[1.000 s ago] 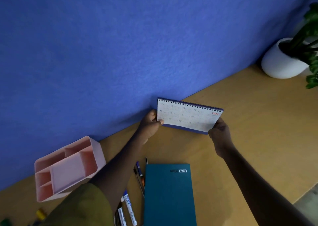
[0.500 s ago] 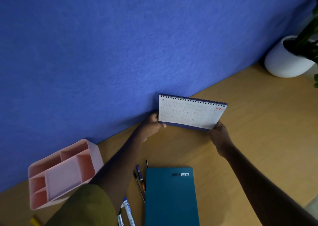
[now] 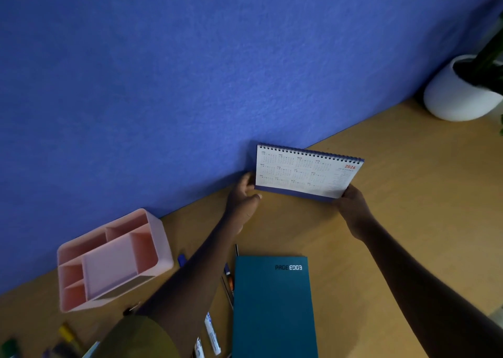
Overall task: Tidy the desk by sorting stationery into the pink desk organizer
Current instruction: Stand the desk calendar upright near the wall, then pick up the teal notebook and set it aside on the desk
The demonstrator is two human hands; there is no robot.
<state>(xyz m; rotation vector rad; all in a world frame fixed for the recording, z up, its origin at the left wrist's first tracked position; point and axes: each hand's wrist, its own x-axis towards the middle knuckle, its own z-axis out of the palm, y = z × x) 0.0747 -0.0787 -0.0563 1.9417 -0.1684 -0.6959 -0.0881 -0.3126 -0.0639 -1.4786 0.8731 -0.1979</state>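
While the blue wall (image 3: pixel 163 85) fills everything from 9 round to 1 o'clock, the wooden desk (image 3: pixel 422 208) takes the lower band, its back edge rising from 8 toward 2 o'clock.

- Your arms: both come in from 6 o'clock, forearms stretched nearly straight and angled toward the wall; an olive sleeve (image 3: pixel 136 338) covers the left upper arm.
- Teal notebook (image 3: pixel 272 308): flat at 6 o'clock, between the forearms.
- Pink desk organizer (image 3: pixel 166 251): at 8 o'clock, back against the wall, well apart from both hands.
- Desk calendar (image 3: pixel 304 174): just off centre toward 3 o'clock, spiral edge uppermost, tilted, close to the wall. Cannot tell whether its base touches the desk.
- White plant pot (image 3: pixel 457 99): 2 o'clock.
- Left hand (image 3: pixel 243 197): pinches the calendar's lower left corner, thumb in front, fingers behind.
- Right hand (image 3: pixel 353 205): grips the lower right corner, fingertips hidden behind the card.
- White markers (image 3: pixel 212 333) and pens (image 3: pixel 231 284): at 6 o'clock, just beside the notebook's left edge, partly under your left forearm.
- Yellow highlighter (image 3: pixel 66 333): 7 o'clock, near the organizer's front.
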